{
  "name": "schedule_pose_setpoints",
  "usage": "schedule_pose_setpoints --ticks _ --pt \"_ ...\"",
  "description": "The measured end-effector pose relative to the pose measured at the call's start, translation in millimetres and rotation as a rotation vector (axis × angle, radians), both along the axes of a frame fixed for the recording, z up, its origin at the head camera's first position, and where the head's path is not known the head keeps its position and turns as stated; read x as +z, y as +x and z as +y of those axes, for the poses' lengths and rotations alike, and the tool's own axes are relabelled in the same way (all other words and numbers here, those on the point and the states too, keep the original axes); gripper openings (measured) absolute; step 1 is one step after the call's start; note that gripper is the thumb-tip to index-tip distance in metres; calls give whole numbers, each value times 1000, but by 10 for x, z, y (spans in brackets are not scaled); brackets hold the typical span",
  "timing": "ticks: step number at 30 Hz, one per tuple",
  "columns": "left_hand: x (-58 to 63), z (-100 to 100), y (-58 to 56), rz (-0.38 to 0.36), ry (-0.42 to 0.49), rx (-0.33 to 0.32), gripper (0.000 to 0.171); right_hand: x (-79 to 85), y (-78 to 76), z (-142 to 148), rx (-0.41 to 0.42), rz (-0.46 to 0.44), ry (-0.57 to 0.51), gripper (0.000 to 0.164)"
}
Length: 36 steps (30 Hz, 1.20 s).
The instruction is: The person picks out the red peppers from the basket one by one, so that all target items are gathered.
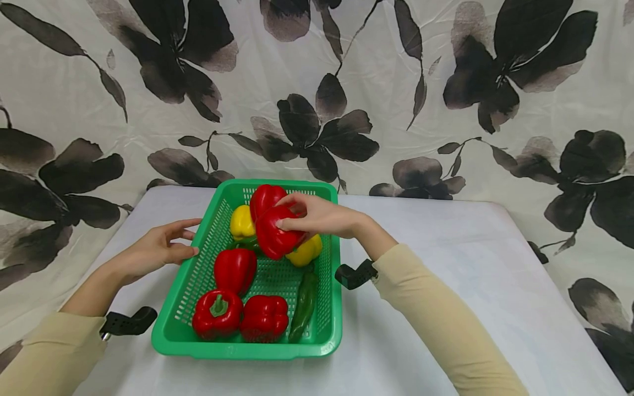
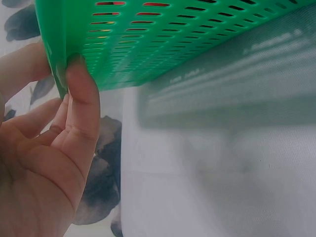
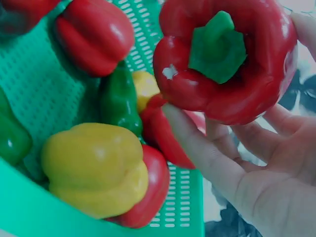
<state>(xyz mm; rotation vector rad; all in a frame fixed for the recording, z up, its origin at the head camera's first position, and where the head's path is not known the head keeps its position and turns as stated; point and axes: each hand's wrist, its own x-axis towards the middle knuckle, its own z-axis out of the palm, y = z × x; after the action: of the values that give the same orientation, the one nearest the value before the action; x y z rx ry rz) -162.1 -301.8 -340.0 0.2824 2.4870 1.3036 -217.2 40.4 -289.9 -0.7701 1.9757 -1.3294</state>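
My right hand grips a red bell pepper above the far part of a green plastic basket. In the right wrist view, the held pepper's green stem faces the camera, and the fingers curl along its side and underside. At the basket's left rim, my left hand holds the edge between thumb and fingers; the left wrist view shows the thumb against the rim's outer side. Inside the basket lie several red bell peppers, two yellow bell peppers and long green peppers.
The basket stands on a white-covered table, toward its left side. Behind the table hangs a pale cloth with dark flowers. A black wrist camera on the right arm sits close to the basket's right rim.
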Motion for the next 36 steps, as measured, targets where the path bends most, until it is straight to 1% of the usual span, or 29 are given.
schedule_pose_setpoints --ticks 4,11,17,22,30,36 --pt "5 4 2 0 -4 2 69 18 -35 108 -63 -28 -73 48" --pt "10 1 6 -2 -10 7 70 11 -76 287 -176 5 -137 50" --pt "5 4 9 2 -7 5 70 -10 -76 396 -266 -17 -243 52" --pt "-3 2 5 8 -4 2 69 -39 -68 487 -286 -50 -358 58" --pt "-8 -6 5 10 -9 5 69 -116 -81 643 -312 -88 -460 56" --pt "-17 -8 0 7 -9 6 69 -164 -63 722 -360 -165 -582 55"
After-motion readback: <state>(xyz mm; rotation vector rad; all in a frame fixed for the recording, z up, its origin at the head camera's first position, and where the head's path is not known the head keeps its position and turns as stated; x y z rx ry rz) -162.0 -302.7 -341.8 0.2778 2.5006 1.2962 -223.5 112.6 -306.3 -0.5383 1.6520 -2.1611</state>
